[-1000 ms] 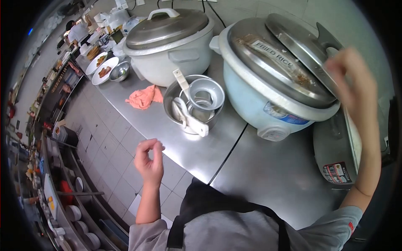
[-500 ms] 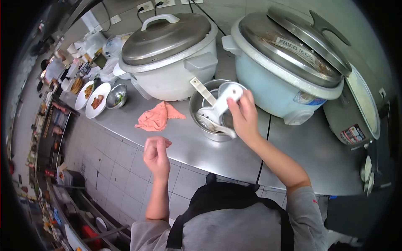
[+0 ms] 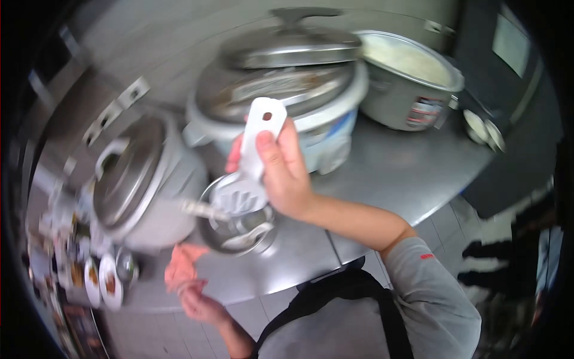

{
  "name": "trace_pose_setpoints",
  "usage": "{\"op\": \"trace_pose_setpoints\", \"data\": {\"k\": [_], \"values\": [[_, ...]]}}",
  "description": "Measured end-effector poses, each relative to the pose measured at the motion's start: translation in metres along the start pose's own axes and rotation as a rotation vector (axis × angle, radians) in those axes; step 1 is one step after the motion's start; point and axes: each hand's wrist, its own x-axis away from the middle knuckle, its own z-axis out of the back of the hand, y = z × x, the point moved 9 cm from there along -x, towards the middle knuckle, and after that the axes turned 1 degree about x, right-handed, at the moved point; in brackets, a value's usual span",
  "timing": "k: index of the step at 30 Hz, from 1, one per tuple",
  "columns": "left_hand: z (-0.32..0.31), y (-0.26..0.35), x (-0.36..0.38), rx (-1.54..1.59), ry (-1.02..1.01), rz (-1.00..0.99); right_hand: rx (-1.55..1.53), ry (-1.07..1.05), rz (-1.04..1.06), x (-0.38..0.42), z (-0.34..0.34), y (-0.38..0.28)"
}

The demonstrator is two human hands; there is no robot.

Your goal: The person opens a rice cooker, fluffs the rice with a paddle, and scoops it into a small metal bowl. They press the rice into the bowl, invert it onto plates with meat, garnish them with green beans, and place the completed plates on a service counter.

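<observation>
My right hand (image 3: pixel 286 173) grips the handle of a white rice paddle (image 3: pixel 250 164), its blade just above a steel bowl (image 3: pixel 238 230) that holds other utensils. My left hand (image 3: pixel 200 306) hovers low near the counter's front edge, next to an orange cloth (image 3: pixel 181 266), with fingers loosely curled and nothing in them. Behind the paddle stands a pale blue rice cooker (image 3: pixel 287 110) with a steel lid. The picture is blurred by motion.
A white rice cooker (image 3: pixel 140 191) with a closed lid stands at the left. An open cooker full of white rice (image 3: pixel 409 78) stands at the back right. Plates of food (image 3: pixel 98 281) and a small steel bowl sit at the far left of the steel counter (image 3: pixel 388 173).
My right hand went from the blue cooker's lid down to the steel bowl, took the white paddle and lifted it. The camera has swung round to the right. My left hand dropped toward the cloth.
</observation>
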Motion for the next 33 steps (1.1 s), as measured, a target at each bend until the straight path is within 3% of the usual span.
{"op": "trace_pose_setpoints", "data": {"k": [2, 6, 8, 10, 11, 13, 14, 16, 20, 22, 26, 28, 30, 33], "values": [[-0.023, 0.027, 0.006, 0.207, -0.048, -0.190, -0.104, 0.066, 0.179, -0.016, 0.032, -0.039], [-0.093, 0.078, 0.044, 0.541, -0.129, -0.200, 0.191, 0.134, 0.455, -0.057, 0.120, -0.161], [-0.153, 0.096, 0.076, 0.575, -0.334, -0.147, 0.298, 0.150, 0.601, -0.080, 0.172, -0.225], [-0.229, 0.109, 0.116, 0.394, -0.525, -0.160, 0.462, 0.391, 0.529, -0.106, 0.238, -0.266], [-0.277, 0.113, 0.135, 0.381, -0.666, -0.116, 0.528, 0.365, 0.504, -0.128, 0.271, -0.272], [-0.369, 0.156, 0.158, 0.192, -0.746, -0.333, 0.576, 0.329, 0.476, -0.167, 0.347, -0.269], [-0.411, 0.164, 0.165, 0.153, -0.775, -0.421, 0.710, 0.269, 0.353, -0.187, 0.381, -0.255], [-0.478, 0.177, 0.165, -0.035, -0.662, -0.518, 0.836, 0.192, 0.226, -0.202, 0.432, -0.229], [-0.553, 0.156, 0.162, -0.286, -0.541, -0.544, 1.062, -0.076, -0.577, -0.197, 0.499, -0.138], [-0.564, 0.148, 0.162, -0.418, -0.493, -0.525, 1.395, -0.045, -0.614, -0.184, 0.550, -0.095], [-0.566, 0.146, 0.160, -0.490, -0.470, -0.526, 1.369, 0.043, -0.493, -0.252, 0.554, -0.094], [-0.566, 0.150, 0.161, -0.532, -0.440, -0.535, 1.282, 0.108, -0.388, -0.291, 0.571, -0.093], [-0.564, 0.152, 0.160, -0.528, -0.406, -0.573, 1.427, 0.253, -0.056, -0.318, 0.594, -0.101], [-0.564, 0.149, 0.160, -0.516, -0.396, -0.576, 1.528, 0.350, -0.005, -0.325, 0.618, -0.062]]}}
